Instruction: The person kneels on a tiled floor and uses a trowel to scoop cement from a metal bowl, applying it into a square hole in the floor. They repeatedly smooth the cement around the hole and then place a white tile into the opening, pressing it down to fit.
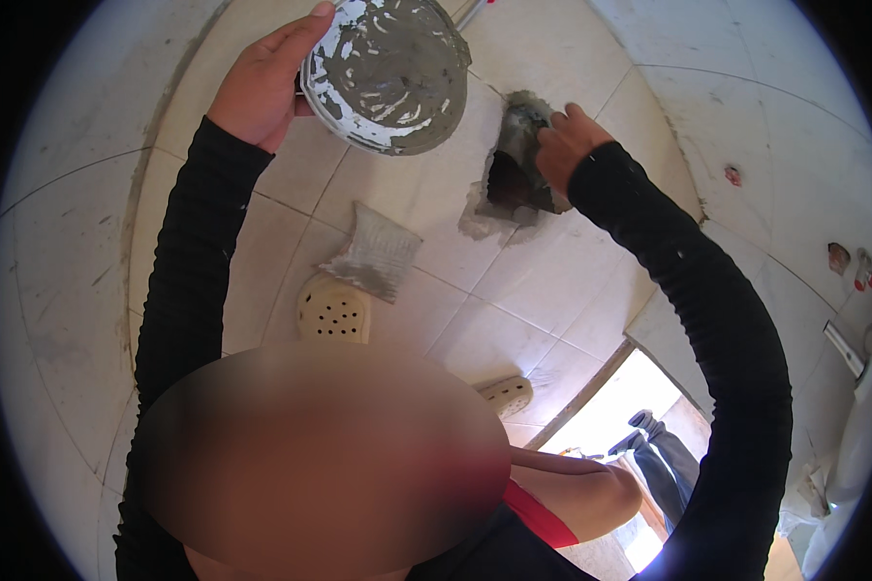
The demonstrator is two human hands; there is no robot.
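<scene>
My left hand point(266, 82) grips a round, shallow disc point(388, 77), like a bucket lid, by its left rim. Wet grey mortar is smeared across its white surface. Over to the right, my right hand point(574, 145) is at the upper right edge of a rough hole point(513, 184) in the tiled floor. Its fingers are curled, and whatever they may hold is hidden. Grey mortar lines the hole's upper part, and its lower part is dark. A grey-smeared, torn-edged flat piece point(378, 252) lies on the tiles below the disc.
Beige clogs show on the floor, one point(334, 310) beside the flat piece and another point(507, 395) farther right. Tiled walls close in on both sides. At the lower right is a bright doorway point(649, 382) with dark blue trousers point(664, 460). Red fittings point(864, 271) stick out from the right wall.
</scene>
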